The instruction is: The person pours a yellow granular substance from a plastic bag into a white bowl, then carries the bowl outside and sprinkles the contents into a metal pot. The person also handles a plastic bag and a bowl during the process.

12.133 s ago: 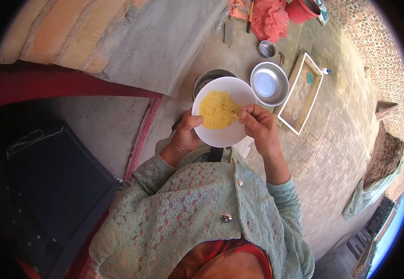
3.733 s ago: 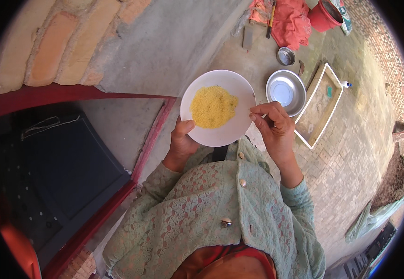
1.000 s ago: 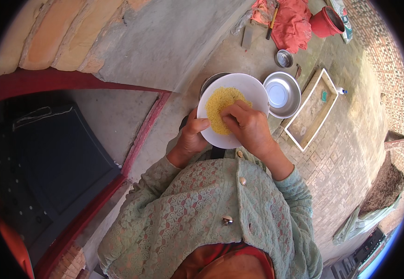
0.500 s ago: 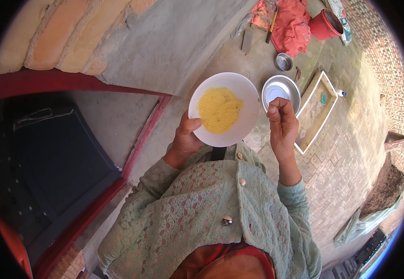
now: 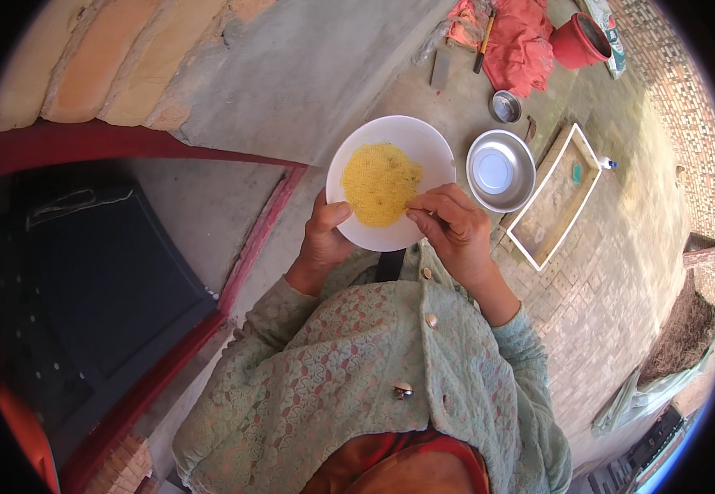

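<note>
My left hand (image 5: pixel 323 239) grips a white bowl (image 5: pixel 436 152) by its left rim, thumb inside and fingers underneath. Fine yellow grain (image 5: pixel 374 181) covers the middle of the bowl, with a few dark specks among it. My right hand (image 5: pixel 455 230) is over the bowl's right side, its thumb and forefinger pinched together at the edge of the grain. Whatever may be between those fingertips is too small to make out.
On the ground beyond stand a steel basin (image 5: pixel 501 171), a small metal bowl (image 5: pixel 506 107) and a red bucket (image 5: pixel 580 41) near a red cloth (image 5: pixel 522 49). A white-edged shallow frame (image 5: pixel 555 198) lies right of the basin. To my left is a red-framed doorway (image 5: pixel 246 239).
My right hand has moved left and down from beside the bowl to the grain inside it. The bowl has shifted slightly left and up.
</note>
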The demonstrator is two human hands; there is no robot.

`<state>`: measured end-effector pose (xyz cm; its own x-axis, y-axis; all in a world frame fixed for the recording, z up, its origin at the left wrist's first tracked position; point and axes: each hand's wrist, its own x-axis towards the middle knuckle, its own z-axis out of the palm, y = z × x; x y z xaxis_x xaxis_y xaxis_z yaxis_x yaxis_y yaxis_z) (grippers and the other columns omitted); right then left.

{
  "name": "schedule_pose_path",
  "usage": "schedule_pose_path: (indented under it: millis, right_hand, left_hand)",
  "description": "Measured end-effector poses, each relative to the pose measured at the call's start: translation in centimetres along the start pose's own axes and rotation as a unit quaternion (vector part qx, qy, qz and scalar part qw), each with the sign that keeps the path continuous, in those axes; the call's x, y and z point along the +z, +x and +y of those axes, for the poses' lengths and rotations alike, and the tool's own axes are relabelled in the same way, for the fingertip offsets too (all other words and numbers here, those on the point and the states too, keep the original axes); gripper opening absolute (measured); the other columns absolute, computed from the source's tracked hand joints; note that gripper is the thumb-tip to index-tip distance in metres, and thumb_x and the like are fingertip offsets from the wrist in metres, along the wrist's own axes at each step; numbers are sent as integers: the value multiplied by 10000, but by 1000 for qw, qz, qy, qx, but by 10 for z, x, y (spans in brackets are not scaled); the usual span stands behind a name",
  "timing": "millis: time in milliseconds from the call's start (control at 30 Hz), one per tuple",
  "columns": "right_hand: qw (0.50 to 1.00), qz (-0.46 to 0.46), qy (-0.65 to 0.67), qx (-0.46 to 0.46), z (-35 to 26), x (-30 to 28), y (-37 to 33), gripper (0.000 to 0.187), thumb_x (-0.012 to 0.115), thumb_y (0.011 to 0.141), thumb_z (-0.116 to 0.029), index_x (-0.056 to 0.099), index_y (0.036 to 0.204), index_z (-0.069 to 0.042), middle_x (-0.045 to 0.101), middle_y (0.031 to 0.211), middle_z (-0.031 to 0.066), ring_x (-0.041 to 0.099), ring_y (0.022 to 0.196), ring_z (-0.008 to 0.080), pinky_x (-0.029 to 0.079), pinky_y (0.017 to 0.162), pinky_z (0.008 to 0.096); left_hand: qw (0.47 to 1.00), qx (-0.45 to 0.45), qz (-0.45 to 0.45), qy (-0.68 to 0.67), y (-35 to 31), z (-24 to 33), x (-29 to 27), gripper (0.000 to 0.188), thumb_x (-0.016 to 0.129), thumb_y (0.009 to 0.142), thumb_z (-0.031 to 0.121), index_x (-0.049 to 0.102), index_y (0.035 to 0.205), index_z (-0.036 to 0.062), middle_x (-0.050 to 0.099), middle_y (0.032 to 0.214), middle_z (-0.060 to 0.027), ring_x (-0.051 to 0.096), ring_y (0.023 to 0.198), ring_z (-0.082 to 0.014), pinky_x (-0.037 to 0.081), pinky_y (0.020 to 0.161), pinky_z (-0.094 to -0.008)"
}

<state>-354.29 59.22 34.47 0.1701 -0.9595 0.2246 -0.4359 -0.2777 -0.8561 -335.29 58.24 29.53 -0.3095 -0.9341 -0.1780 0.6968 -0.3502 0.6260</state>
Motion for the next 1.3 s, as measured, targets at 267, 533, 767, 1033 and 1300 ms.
schedule_pose_path:
  millis: [267,533,767,1033,1300]
  right_hand:
    - [997,-54,-54,5,12,18,3,71,649,756,-59,620,821,-61,573,759,88,602,649,279,494,581,359]
    - [993,-64,-95,-15,15,15,0,81,634,764,-64,603,839,-59,561,765,86,599,659,279,501,583,370]
    - [988,-66,-128,-54,15,13,-1,70,623,770,-62,596,834,-55,526,752,77,591,642,257,505,568,348]
    - [986,-67,-135,-68,15,14,-3,101,619,769,-46,566,855,-52,528,753,77,591,634,256,497,544,358]
    - [991,97,-44,78,7,-14,-14,72,597,839,-28,541,882,-41,558,774,44,587,618,143,467,592,238]
  left_hand:
    - [999,-36,-32,-7,2,-6,11,687,565,730,255,355,1310,-49,497,1240,-152,506,1127,-228,401,961,-346]
    - [999,-31,-34,-7,3,-11,11,689,565,733,258,350,1311,-49,491,1248,-153,500,1136,-225,399,963,-344]
    - [999,-42,-26,-2,2,-9,16,690,560,722,252,355,1312,-42,493,1251,-150,497,1140,-222,392,968,-340]
    - [999,-37,-24,2,1,-12,15,684,559,726,255,359,1311,-36,498,1243,-145,500,1135,-221,391,968,-341]
    - [999,-23,-26,-41,1,-10,10,690,559,725,261,364,1312,-45,501,1256,-155,506,1147,-232,400,972,-355]
